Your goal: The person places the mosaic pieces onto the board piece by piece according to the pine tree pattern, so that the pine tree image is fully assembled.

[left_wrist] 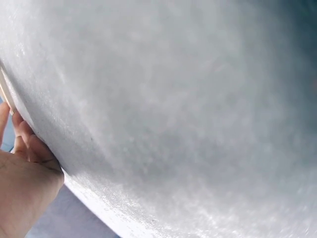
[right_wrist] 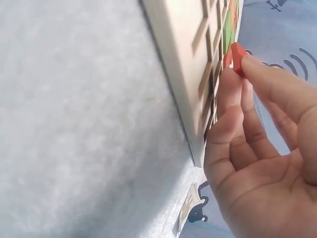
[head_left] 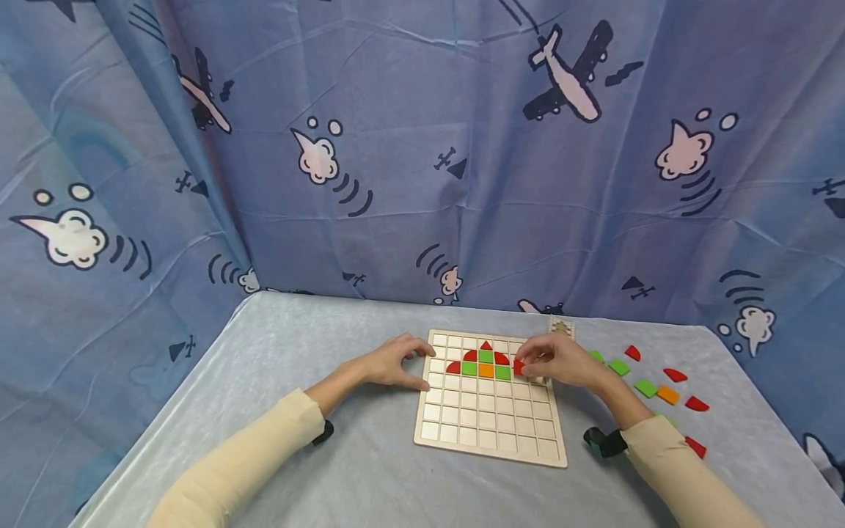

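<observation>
A wooden grid board point(head_left: 486, 438) lies on the table, its upper rows holding green tiles, an orange tile point(head_left: 485, 370), red quarter-round tiles and a small red triangle point(head_left: 486, 345). My right hand point(head_left: 564, 361) pinches a red tile point(right_wrist: 238, 58) between thumb and fingertips, over the board's right side and just right of the laid pieces. Part of that tile's outline is hidden by the fingers. At the board's left edge rests my left hand point(head_left: 394, 361), fingers and thumb spread apart and touching the rim. In the left wrist view, those fingers point(left_wrist: 28, 141) appear beside the edge.
Loose green, red and orange tiles point(head_left: 668, 394) lie scattered on the table right of the board, some near the right forearm. A small patterned card point(head_left: 562, 327) sits behind the right hand. A printed blue curtain point(head_left: 396, 147) hangs behind the white-covered table point(head_left: 317, 455).
</observation>
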`<control>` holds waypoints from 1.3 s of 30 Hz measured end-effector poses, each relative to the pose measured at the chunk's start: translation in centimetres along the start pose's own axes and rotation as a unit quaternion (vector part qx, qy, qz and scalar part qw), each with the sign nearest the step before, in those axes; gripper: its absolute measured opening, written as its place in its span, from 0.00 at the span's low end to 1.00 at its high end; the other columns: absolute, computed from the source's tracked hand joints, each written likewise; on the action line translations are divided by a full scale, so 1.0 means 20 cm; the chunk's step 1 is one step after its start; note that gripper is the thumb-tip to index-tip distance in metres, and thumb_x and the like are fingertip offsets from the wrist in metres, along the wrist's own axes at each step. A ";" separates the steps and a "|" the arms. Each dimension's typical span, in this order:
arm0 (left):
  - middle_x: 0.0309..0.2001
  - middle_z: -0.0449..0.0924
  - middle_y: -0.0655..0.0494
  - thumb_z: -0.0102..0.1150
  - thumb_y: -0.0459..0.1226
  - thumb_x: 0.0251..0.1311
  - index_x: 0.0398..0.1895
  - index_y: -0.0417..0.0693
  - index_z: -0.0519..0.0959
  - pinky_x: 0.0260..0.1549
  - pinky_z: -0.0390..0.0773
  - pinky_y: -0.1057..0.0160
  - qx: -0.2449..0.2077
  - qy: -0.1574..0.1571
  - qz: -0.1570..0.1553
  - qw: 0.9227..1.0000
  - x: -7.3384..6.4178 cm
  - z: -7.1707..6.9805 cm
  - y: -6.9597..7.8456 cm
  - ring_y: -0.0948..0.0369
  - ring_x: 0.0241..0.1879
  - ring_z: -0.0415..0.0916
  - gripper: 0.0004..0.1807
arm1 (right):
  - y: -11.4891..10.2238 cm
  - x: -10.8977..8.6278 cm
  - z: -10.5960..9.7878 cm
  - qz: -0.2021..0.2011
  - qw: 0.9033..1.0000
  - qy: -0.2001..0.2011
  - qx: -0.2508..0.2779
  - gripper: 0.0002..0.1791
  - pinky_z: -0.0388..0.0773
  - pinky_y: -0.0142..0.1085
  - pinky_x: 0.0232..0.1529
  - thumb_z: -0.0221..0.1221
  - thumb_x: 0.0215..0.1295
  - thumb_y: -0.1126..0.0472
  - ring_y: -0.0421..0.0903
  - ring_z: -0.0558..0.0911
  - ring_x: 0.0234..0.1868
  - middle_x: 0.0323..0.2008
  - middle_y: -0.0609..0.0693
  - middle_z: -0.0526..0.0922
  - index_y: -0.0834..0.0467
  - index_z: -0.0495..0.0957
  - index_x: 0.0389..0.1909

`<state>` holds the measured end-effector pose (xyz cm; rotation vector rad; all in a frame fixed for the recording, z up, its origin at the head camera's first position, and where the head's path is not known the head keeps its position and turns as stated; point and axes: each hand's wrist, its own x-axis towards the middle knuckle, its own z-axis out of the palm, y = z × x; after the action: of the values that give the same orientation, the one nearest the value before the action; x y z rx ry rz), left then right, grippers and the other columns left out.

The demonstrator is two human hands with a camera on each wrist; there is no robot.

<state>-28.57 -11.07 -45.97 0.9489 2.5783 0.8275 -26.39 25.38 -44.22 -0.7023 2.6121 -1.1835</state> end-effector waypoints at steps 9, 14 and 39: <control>0.58 0.73 0.53 0.74 0.48 0.52 0.61 0.55 0.73 0.61 0.74 0.57 0.002 -0.001 -0.001 1.000 0.01 0.00 -0.01 0.58 0.57 0.72 0.33 | 0.00 -0.01 0.03 0.012 1.000 0.004 -0.013 0.09 0.76 0.30 0.32 0.68 0.59 0.64 0.40 0.77 0.31 0.33 0.54 0.86 0.61 0.84 0.40; 0.58 0.73 0.53 0.74 0.48 0.52 0.61 0.55 0.73 0.61 0.74 0.57 0.003 0.000 0.001 1.000 0.00 0.01 -0.01 0.58 0.57 0.72 0.33 | 0.00 0.00 0.05 0.027 0.999 0.019 -0.036 0.06 0.74 0.30 0.31 0.67 0.59 0.65 0.40 0.76 0.29 0.31 0.51 0.85 0.59 0.84 0.37; 0.58 0.73 0.52 0.73 0.49 0.53 0.61 0.55 0.73 0.60 0.74 0.56 0.005 -0.002 -0.002 1.000 0.00 0.01 -0.01 0.57 0.57 0.72 0.32 | -0.02 0.00 0.08 0.019 0.998 0.018 -0.053 0.04 0.72 0.29 0.29 0.67 0.59 0.65 0.39 0.73 0.26 0.25 0.50 0.82 0.61 0.83 0.33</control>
<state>-28.64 -11.05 -46.14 0.9481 2.5821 0.8112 -25.72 24.08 -44.86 -0.6523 2.7220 -1.0632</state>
